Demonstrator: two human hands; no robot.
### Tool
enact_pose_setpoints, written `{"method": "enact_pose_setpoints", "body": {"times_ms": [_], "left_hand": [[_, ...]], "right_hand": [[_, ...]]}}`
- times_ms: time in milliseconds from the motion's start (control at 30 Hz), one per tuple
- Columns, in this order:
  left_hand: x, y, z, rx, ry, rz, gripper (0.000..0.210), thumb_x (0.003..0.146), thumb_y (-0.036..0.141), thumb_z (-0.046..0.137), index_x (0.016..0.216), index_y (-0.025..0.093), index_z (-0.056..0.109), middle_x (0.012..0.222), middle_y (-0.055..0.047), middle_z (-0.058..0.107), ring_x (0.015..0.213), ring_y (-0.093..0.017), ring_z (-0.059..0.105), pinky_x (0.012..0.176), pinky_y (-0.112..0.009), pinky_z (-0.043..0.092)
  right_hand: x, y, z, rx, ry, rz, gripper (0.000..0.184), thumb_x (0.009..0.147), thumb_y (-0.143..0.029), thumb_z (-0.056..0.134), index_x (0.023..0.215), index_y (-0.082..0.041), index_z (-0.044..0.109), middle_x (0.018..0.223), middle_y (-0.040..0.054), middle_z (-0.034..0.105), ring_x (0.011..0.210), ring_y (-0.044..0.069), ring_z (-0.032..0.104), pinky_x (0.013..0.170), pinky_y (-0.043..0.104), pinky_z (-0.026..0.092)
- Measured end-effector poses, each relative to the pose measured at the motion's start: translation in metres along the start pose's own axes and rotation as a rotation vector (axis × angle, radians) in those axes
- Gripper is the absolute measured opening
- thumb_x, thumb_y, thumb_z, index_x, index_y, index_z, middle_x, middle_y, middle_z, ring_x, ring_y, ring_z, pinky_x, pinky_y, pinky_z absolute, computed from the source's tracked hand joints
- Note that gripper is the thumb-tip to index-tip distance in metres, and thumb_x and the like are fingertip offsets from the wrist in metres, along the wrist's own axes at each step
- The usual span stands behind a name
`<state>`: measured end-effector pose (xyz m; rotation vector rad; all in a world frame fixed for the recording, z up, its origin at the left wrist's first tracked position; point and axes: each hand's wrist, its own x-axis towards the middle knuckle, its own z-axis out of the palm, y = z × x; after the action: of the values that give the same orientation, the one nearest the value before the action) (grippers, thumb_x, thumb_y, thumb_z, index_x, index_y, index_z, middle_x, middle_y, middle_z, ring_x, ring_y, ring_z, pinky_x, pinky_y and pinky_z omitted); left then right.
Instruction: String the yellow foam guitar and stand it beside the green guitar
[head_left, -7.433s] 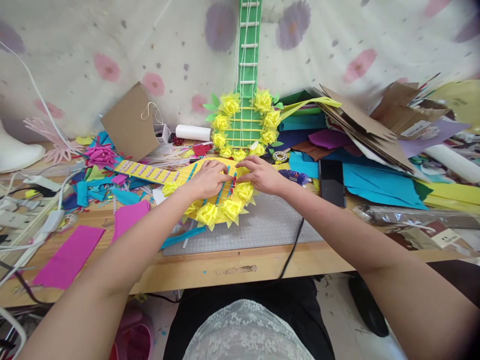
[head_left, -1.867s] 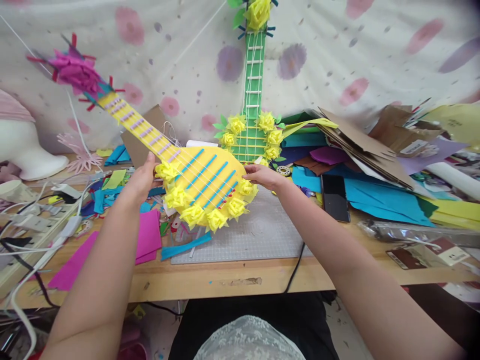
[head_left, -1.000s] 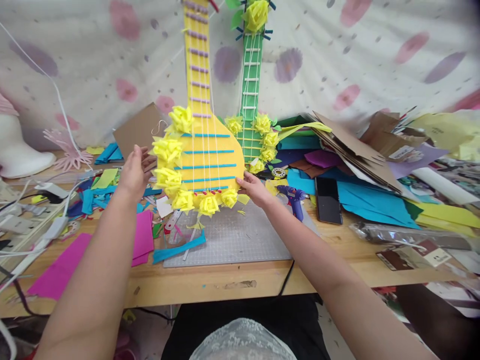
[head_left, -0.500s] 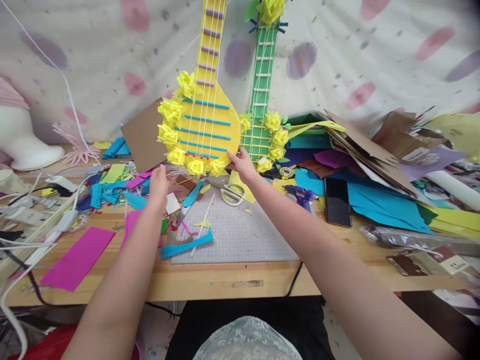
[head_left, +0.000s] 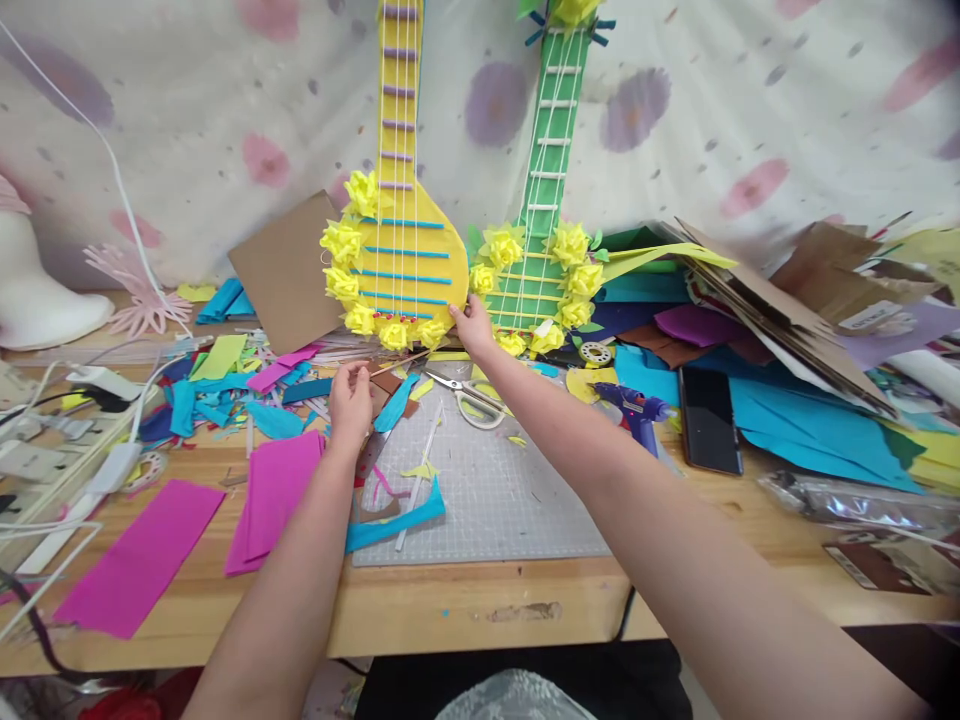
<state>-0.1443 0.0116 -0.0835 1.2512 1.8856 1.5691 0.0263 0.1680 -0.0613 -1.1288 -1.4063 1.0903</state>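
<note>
A yellow craft lute [head_left: 427,265] stands upright at the back of the table, with white strings, blue and purple bars and yellow paper flowers [head_left: 343,241] round its body. My right hand [head_left: 472,328] pinches its lower right edge. Below and left of it, my left hand [head_left: 351,400] is low over paper scraps, fingers curled; whatever they hold, if anything, I cannot make out. A similar green craft lute [head_left: 531,270] leans on the curtain to the right. White-handled scissors [head_left: 480,408] lie on the grey cutting mat [head_left: 495,500] below the lutes.
Magenta sheets [head_left: 142,560] and colored scraps cover the left side, near white cables and a power strip [head_left: 45,450]. A blue glue gun [head_left: 637,410], a phone [head_left: 711,420] and stacked cardboard [head_left: 787,320] are on the right. A brown board [head_left: 285,270] leans behind.
The yellow lute has straightened up and come to stand lower, further from the green one. My left hand has dropped right and down to the scraps. My right hand keeps its hold.
</note>
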Motion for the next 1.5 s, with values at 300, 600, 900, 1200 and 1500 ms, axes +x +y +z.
{"method": "enact_pose_setpoints", "body": {"times_ms": [300,600,900,1200,1500], "left_hand": [[-0.001,-0.016,0.006,0.071,0.018,0.094,0.025,0.082,0.037,0.044,0.090,0.019,0.059,0.093,-0.006,0.060,0.089,-0.017,0.057,0.083,-0.032,0.046],[-0.001,-0.017,0.006,0.138,0.038,0.125,0.022,0.081,0.033,0.044,0.090,0.020,0.059,0.091,-0.005,0.061,0.090,-0.017,0.057,0.083,-0.033,0.045],[-0.002,-0.013,0.002,0.236,0.086,0.166,0.019,0.080,0.027,0.043,0.089,0.020,0.058,0.094,-0.005,0.061,0.090,-0.016,0.056,0.082,-0.031,0.045],[-0.015,0.035,0.001,0.424,-0.191,0.243,0.017,0.075,0.027,0.048,0.087,0.019,0.057,0.087,-0.003,0.061,0.073,-0.014,0.055,0.067,-0.026,0.044],[-0.056,0.077,-0.010,0.715,-1.100,0.274,0.045,0.059,0.049,0.065,0.092,0.021,0.055,0.086,-0.002,0.060,0.074,-0.017,0.056,0.063,-0.026,0.041]], "right_hand": [[-0.007,0.009,0.002,-0.156,0.112,0.004,0.025,0.080,-0.027,0.050,0.105,-0.021,0.051,0.101,0.0063,0.063,0.095,0.022,0.059,0.085,0.043,0.045],[-0.016,0.000,0.011,-0.259,0.079,-0.014,0.033,0.084,-0.030,0.046,0.116,-0.021,0.044,0.103,0.0067,0.061,0.096,0.022,0.059,0.085,0.042,0.045],[-0.048,-0.008,-0.001,-0.421,-0.056,-0.012,0.038,0.079,-0.018,0.050,0.117,-0.016,0.045,0.113,0.0098,0.060,0.103,0.021,0.056,0.090,0.037,0.043],[-0.147,-0.002,-0.078,-0.970,-0.139,-0.288,0.025,0.081,-0.029,0.054,0.102,-0.016,0.061,0.101,0.0089,0.062,0.099,0.024,0.049,0.088,0.036,0.037],[-0.149,-0.008,-0.069,-1.232,-0.252,-0.231,0.029,0.082,-0.029,0.051,0.104,-0.013,0.061,0.104,0.0141,0.060,0.099,0.027,0.049,0.083,0.036,0.037]]}}
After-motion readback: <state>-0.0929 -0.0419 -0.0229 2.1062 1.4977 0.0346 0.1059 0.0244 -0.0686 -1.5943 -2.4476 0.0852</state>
